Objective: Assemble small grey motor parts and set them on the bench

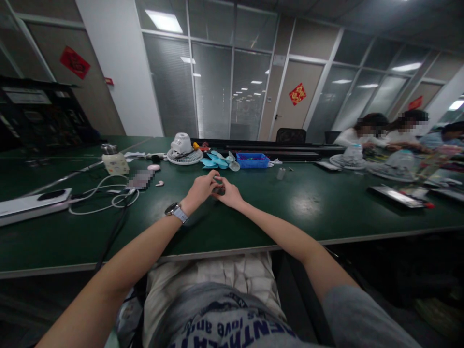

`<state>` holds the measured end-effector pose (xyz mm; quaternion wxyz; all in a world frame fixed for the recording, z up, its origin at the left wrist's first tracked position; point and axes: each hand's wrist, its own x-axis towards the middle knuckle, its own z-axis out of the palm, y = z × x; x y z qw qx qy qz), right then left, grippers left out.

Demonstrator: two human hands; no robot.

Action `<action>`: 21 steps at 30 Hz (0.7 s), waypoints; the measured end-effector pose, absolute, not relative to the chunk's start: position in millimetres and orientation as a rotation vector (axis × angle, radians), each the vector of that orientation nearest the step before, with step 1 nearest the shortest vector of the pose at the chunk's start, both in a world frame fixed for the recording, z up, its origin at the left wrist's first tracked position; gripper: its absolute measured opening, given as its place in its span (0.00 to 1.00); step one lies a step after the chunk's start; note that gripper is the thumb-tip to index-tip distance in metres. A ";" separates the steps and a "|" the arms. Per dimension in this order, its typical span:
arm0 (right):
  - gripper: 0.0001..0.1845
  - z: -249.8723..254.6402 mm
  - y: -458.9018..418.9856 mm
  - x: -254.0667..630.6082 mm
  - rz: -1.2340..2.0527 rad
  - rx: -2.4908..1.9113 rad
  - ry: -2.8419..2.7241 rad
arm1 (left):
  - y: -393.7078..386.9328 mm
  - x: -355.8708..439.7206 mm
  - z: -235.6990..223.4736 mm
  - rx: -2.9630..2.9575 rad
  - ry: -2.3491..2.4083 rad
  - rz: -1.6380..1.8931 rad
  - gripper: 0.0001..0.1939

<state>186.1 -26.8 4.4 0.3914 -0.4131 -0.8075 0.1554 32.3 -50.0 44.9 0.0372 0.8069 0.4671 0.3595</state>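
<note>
Both my hands meet over the dark green table (308,212), a little beyond its near edge. My left hand (201,189), with a watch on its wrist, has its fingers curled round a small dark object (218,190). My right hand (228,194) pinches the same object from the other side. The object is mostly hidden by my fingers, and I cannot make out what it is. Beyond my hands lie a white fan housing with its grille (184,151), light blue fan blades (217,161) and a blue tray (253,160).
At the left are a white power strip (34,205), looped white cables (108,195), a small jar (114,160) and an earbud (159,183). A small white cylinder (281,173) stands to the right. Several people work at the far right end among fan parts.
</note>
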 end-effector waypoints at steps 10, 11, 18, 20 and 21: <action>0.38 32.5 -20.5 227.6 0.174 -1.264 -1.901 | -31.7 12.2 30.6 2.253 1.551 1.362 0.12; 0.36 40.5 -16.9 245.0 0.069 -1.344 -1.834 | -27.8 8.1 26.2 2.262 1.523 1.271 0.14; 0.30 56.1 5.9 370.2 -0.235 -2.020 -1.271 | -8.9 -2.8 3.8 2.235 1.467 1.112 0.18; 0.29 46.5 8.2 388.2 -0.142 -2.114 -1.223 | -9.2 -2.0 3.6 2.210 1.446 1.132 0.18; 0.28 41.7 8.8 393.7 -0.089 -2.144 -1.209 | -9.8 -1.7 4.1 2.186 1.439 1.154 0.18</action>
